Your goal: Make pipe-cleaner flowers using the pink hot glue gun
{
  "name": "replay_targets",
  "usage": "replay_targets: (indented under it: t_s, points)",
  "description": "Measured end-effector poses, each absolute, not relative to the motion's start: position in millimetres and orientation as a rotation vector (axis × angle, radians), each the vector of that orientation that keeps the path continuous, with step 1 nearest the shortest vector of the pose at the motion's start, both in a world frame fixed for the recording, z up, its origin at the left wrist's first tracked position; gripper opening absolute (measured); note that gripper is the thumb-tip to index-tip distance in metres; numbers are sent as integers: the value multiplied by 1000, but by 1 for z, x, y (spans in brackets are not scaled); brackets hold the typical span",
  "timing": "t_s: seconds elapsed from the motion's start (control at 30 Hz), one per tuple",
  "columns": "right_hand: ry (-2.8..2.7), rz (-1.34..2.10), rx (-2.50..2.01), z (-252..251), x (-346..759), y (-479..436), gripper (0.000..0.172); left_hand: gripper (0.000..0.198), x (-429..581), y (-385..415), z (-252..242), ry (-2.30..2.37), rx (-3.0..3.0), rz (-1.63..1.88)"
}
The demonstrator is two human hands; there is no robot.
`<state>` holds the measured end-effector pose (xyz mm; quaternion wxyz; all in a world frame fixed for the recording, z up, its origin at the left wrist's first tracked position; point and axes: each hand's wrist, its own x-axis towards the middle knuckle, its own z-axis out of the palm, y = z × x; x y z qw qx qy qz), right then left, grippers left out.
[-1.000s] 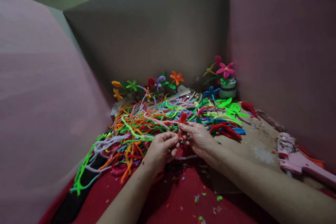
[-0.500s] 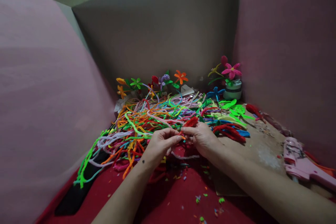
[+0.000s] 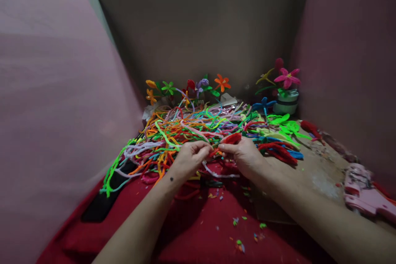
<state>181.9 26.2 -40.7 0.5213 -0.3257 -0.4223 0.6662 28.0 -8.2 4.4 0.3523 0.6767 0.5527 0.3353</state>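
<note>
My left hand point(image 3: 189, 159) and my right hand point(image 3: 244, 156) meet at the middle, both pinched on a red pipe cleaner piece point(image 3: 231, 139) that is folded into a small loop. The loop sticks up and to the right from my right fingertips. Just behind the hands lies a big tangled heap of pipe cleaners point(image 3: 185, 132) in many colours. A loose pale strand point(image 3: 216, 174) lies under my hands on the red cloth point(image 3: 198, 231).
Finished pipe cleaner flowers point(image 3: 198, 87) stand along the back wall. A small pot point(image 3: 286, 101) holds a pink flower at the back right. Red and green shaped pieces point(image 3: 278, 148) lie right of the heap. A pink glue gun point(image 3: 365, 196) rests at the right edge. Panels enclose three sides.
The red loop has tipped from upright over to the right as my fingers worked it. The view has shifted a little, so everything sits further right and up in the picture.
</note>
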Motion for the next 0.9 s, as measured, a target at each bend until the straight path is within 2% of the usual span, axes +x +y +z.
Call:
replay_targets:
  t_s: [0.13,0.2,0.3,0.4,0.6,0.8,0.9]
  points:
    - [-953,1582,-797,-40,182,29,15,16,-8,-30,12,1440,2093,515]
    - [-919,1622,-807,-41,182,29,16,18,-21,-41,2,1448,2285,262]
    - [-872,1694,-798,-41,181,27,16,20,-25,-51,-23,1539,2553,70]
    - [-837,1721,-776,-40,182,26,15,18,-23,-51,-37,1568,2688,-10]
    - [-808,1744,-806,-38,184,30,16,4,-40,-50,-28,1584,2617,31]
    - [-882,1621,-811,-41,182,29,18,11,-35,-50,-18,1899,2480,41]
    - [-966,1431,-884,-38,182,26,16,14,-21,-50,-10,2000,2439,-157]
